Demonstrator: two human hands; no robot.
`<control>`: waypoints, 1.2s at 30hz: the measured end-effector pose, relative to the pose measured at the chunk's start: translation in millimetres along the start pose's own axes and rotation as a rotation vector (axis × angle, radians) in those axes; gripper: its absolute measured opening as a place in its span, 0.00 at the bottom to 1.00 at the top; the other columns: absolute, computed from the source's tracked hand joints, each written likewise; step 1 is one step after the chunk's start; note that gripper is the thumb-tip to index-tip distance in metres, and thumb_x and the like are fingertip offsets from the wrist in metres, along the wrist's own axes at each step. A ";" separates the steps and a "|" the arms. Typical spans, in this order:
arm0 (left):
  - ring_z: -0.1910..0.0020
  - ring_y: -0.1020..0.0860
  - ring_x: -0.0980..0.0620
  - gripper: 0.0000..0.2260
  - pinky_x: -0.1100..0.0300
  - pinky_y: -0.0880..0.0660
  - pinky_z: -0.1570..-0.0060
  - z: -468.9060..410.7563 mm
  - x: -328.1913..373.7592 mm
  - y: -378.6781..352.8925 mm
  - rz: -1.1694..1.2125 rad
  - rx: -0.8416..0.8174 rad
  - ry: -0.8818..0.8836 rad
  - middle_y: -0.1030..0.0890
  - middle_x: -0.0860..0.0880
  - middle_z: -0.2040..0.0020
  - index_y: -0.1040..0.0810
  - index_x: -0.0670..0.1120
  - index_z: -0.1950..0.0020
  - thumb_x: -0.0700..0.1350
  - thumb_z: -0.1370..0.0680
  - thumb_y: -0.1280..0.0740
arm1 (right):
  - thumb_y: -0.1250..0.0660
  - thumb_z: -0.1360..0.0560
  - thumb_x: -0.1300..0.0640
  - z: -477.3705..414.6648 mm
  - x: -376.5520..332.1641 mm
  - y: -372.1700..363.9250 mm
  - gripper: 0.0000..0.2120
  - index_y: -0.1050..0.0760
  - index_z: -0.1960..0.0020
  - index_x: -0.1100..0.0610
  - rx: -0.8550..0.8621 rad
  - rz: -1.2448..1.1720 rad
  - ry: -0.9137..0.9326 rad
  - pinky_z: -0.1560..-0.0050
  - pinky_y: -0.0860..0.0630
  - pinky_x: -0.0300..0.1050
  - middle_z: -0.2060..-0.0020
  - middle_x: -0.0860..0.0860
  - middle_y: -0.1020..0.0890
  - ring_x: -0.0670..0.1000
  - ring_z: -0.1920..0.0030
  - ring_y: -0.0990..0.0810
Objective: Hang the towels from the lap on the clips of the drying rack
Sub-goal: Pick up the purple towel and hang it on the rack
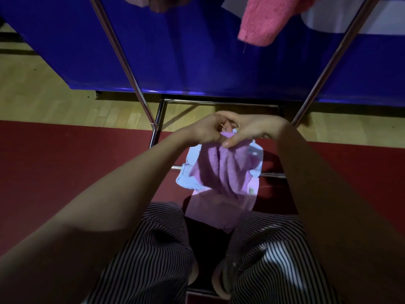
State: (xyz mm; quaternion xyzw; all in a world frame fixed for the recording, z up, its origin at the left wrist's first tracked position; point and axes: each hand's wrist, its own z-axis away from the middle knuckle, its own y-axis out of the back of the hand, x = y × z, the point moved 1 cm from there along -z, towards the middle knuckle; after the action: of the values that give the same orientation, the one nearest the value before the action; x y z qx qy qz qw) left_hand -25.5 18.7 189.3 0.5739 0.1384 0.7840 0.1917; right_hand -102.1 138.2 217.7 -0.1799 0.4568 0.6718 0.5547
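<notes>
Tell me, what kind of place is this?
Probably an indoor hall or gym, though I can't be sure: there's a wooden floor, a red mat and a blue partition panel. A pink towel hangs by the metal drying rack, and the left hand and right hand pinch a lilac towel.

The person sits with both arms stretched forward. The left hand (203, 130) and right hand (247, 128) meet, pinching the top edge of a lilac towel (221, 167), which hangs down between the knees in striped trousers (153, 249). A blue towel (188, 178) shows around its sides. The rack (122, 60) stands just beyond on a red mat (65, 161), and a pink towel (260, 25) hangs at its upper right before a blue panel (186, 51).
</notes>
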 end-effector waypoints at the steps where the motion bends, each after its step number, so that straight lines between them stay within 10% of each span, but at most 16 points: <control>1: 0.68 0.29 0.61 0.12 0.70 0.33 0.67 -0.7 -2.0 0.4 -0.010 0.005 0.016 0.27 0.53 0.64 0.27 0.43 0.56 0.30 0.32 0.29 | 0.26 0.33 0.60 -1.0 2.6 0.9 0.37 0.39 0.28 0.51 0.010 0.134 -0.043 0.37 0.28 0.46 0.39 0.52 0.25 0.50 0.38 0.27; 7: 0.72 0.30 0.65 0.14 0.71 0.33 0.70 -3.2 0.5 7.6 0.038 0.100 0.008 0.27 0.53 0.66 0.28 0.50 0.61 0.37 0.33 0.25 | 0.29 0.29 0.58 5.8 3.7 12.9 0.05 0.23 0.56 0.59 0.152 0.321 -0.115 0.67 0.35 0.40 0.66 0.51 0.26 0.49 0.63 0.29; 19: 0.52 0.22 0.47 0.15 0.59 0.28 0.49 18.9 -50.2 7.8 -0.187 -0.140 0.388 0.19 0.45 0.52 0.19 0.38 0.47 0.46 0.28 0.27 | 0.30 0.29 0.62 14.9 5.8 30.3 0.07 0.28 0.57 0.56 0.369 0.274 -0.066 0.77 0.34 0.29 0.65 0.50 0.26 0.48 0.64 0.28; 24: 0.73 0.24 0.58 0.11 0.61 0.27 0.63 31.2 -59.3 42.6 0.013 0.154 0.277 0.21 0.51 0.71 0.22 0.40 0.62 0.46 0.24 0.32 | 0.31 0.27 0.60 24.9 16.0 34.7 0.06 0.25 0.53 0.52 0.077 0.317 -0.177 0.57 0.28 0.41 0.58 0.49 0.22 0.49 0.56 0.25; 31: 0.79 0.29 0.63 0.15 0.69 0.33 0.76 39.0 -12.0 57.7 0.454 0.500 0.067 0.26 0.56 0.80 0.26 0.46 0.68 0.42 0.20 0.39 | 0.34 0.24 0.60 43.1 -5.7 29.9 0.04 0.26 0.58 0.57 0.134 -0.270 -0.008 0.77 0.29 0.31 0.74 0.45 0.20 0.40 0.75 0.23; 36: 0.70 0.23 0.61 0.09 0.71 0.28 0.67 49.3 -30.3 58.6 -0.220 -0.090 0.294 0.21 0.57 0.73 0.21 0.44 0.63 0.49 0.27 0.29 | 0.38 0.21 0.53 38.0 4.9 43.5 0.13 0.24 0.51 0.64 0.353 0.113 -0.046 0.65 0.30 0.40 0.61 0.53 0.23 0.50 0.60 0.26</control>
State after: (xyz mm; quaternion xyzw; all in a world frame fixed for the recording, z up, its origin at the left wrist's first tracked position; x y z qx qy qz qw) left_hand 21.2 -47.4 204.1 0.4253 0.1918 0.8392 0.2795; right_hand -133.2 173.3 251.8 -0.0382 0.5640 0.6154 0.5493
